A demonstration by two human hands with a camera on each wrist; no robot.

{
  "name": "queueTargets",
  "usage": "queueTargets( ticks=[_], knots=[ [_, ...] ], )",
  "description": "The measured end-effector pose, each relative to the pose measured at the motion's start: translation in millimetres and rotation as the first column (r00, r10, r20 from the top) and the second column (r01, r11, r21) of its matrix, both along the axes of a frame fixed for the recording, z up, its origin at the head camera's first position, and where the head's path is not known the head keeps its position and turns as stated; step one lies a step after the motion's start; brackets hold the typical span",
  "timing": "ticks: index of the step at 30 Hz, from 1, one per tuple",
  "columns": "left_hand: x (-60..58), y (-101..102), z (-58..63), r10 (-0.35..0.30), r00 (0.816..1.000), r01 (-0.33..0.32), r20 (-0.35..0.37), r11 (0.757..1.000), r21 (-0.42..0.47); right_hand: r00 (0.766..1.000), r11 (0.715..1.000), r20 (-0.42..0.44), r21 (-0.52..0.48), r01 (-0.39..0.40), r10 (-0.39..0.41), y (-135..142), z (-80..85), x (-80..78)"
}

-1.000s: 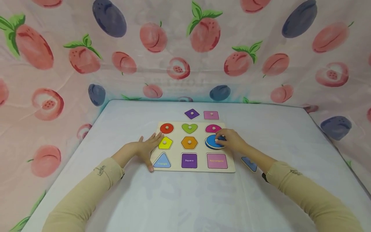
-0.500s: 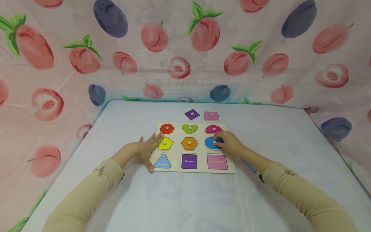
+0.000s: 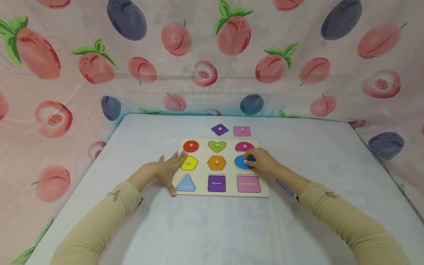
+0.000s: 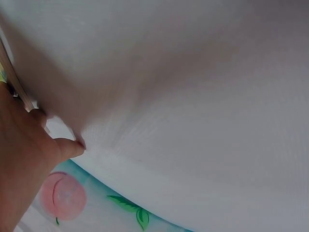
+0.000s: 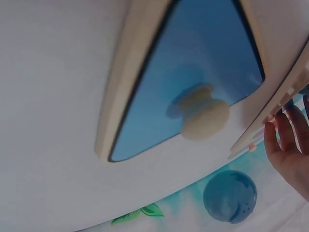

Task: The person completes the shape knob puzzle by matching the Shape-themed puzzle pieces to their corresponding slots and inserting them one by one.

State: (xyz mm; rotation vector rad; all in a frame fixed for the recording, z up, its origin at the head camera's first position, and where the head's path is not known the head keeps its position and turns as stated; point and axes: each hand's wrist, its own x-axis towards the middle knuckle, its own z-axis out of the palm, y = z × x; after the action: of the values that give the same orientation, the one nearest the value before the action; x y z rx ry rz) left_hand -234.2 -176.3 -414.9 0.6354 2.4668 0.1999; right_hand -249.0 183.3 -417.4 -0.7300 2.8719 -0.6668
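A pale wooden shape puzzle board [image 3: 202, 186] lies on the table. My left hand [image 3: 167, 171] rests on its left edge with fingers spread, by the yellow pentagon [image 3: 193, 165]. At the middle right of the board, my right hand [image 3: 265, 162] pinches the knob of a blue oval puzzle piece [image 3: 240, 162], which sits in its recess and is partly covered by the fingers. Knobbed pieces fill the top row and the rest of the middle row. In the bottom row, the triangle [image 3: 186, 182], square [image 3: 216, 186] and rectangle [image 3: 248, 187] spots show printed colours without knobs.
Behind the board lie a purple square piece [image 3: 219, 130] and a pink rectangle piece [image 3: 242, 131]. A blue triangle piece [image 5: 212, 53] lies right of the board, partly beneath the right forearm. A fruit-print cloth [image 3: 232, 101] hangs behind the white table.
The blue oval piece has shifted slightly left and down into its recess, with my right hand following on its knob. My left hand has stayed in place.
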Motion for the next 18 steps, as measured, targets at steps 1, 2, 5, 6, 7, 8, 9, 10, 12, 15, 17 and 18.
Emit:
queueTargets(
  ticks=[1, 2, 5, 6, 7, 8, 9, 10, 12, 15, 17, 18],
  knots=[
    [0.5, 0.6, 0.5, -0.001, 1.000, 0.001, 0.002, 1.000, 0.005, 1.000, 1.000, -0.004, 0.008, -0.009, 0.009, 0.5, 0.8, -0.3],
    [1.0, 1.2, 1.0, -0.002, 1.000, 0.002, 0.006, 1.000, 0.005, 1.000, 1.000, -0.006, 0.019, -0.018, 0.018, 1.0, 1.6, -0.6],
    [2.5, 2.6, 2.8, -0.001, 1.000, 0.001, 0.018, 1.000, 0.017, 0.999, 0.998, -0.002, 0.053, -0.036, 0.036, 1.5, 2.9, -1.8],
    [2.8, 3.0, 3.2, -0.005, 1.000, 0.004, 0.016, 1.000, 0.017, 0.999, 0.997, 0.001, 0.065, -0.036, 0.036, 1.4, 3.1, -2.3],
    [3.0, 3.2, 3.6, -0.007, 1.000, 0.007, 0.016, 1.000, 0.017, 0.999, 0.997, 0.002, 0.075, -0.037, 0.036, 1.3, 3.1, -2.7],
    [3.0, 3.2, 3.9, -0.008, 1.000, 0.007, 0.013, 1.000, 0.016, 0.999, 0.996, 0.001, 0.081, -0.036, 0.036, 1.2, 3.0, -3.1],
    [2.9, 3.0, 4.1, -0.008, 1.000, 0.008, 0.009, 1.000, 0.014, 0.999, 0.996, -0.003, 0.081, -0.036, 0.036, 1.1, 2.7, -3.8],
    [2.6, 2.8, 4.4, -0.008, 1.000, 0.008, 0.005, 1.000, 0.014, 0.999, 0.996, -0.007, 0.078, -0.036, 0.037, 0.9, 2.3, -4.4],
    [1.7, 2.1, 4.2, -0.010, 1.000, 0.010, -0.001, 1.000, 0.003, 0.999, 0.997, -0.015, 0.064, -0.038, 0.039, 1.4, 1.1, -5.9],
    [1.3, 1.1, 4.3, -0.010, 1.000, 0.010, -0.002, 1.000, 0.015, 0.999, 0.999, -0.008, 0.027, -0.041, 0.042, 4.6, -1.7, -8.3],
    [1.7, 1.0, 4.1, -0.011, 1.000, 0.011, 0.001, 1.000, 0.022, 0.999, 0.999, 0.005, -0.008, -0.049, 0.049, 8.2, -3.8, -9.7],
    [2.2, 1.1, 4.0, -0.009, 1.000, 0.009, 0.005, 1.000, 0.030, 0.998, 0.998, 0.008, -0.025, -0.055, 0.056, 10.3, -4.8, -10.1]
  ],
)
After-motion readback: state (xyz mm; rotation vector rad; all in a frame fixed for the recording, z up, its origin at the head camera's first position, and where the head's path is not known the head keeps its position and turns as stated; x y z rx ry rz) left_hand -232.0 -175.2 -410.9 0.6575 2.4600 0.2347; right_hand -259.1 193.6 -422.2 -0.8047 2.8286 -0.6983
